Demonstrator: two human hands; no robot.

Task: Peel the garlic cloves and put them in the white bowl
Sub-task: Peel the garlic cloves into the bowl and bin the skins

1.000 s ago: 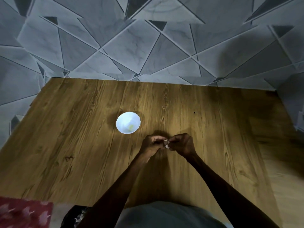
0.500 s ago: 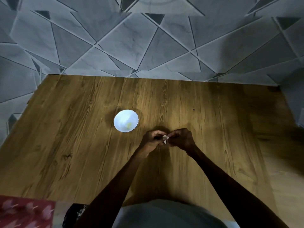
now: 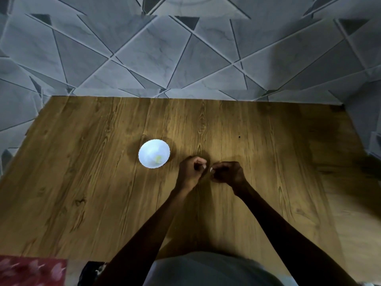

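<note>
A small white bowl (image 3: 144,153) stands on the wooden table (image 3: 82,182), left of my hands. One pale yellowish peeled clove (image 3: 158,159) lies inside it. My left hand (image 3: 190,171) is curled just right of the bowl and pinches a small pale garlic clove (image 3: 204,166) at its fingertips. A narrow gap separates it from my right hand (image 3: 226,173), which is also curled and pinches a tiny pale scrap of garlic skin (image 3: 211,169). Both pieces are mostly hidden by the fingers.
The table's far edge meets a grey wall of triangular tiles (image 3: 185,58). A red patterned cloth (image 3: 31,271) lies at the near left corner. My grey shirt (image 3: 206,269) fills the bottom middle.
Earlier both hands pinched one pale piece together. Now they have pulled slightly apart, each with a small pale bit at its fingertips. The camera view shifted a little.
</note>
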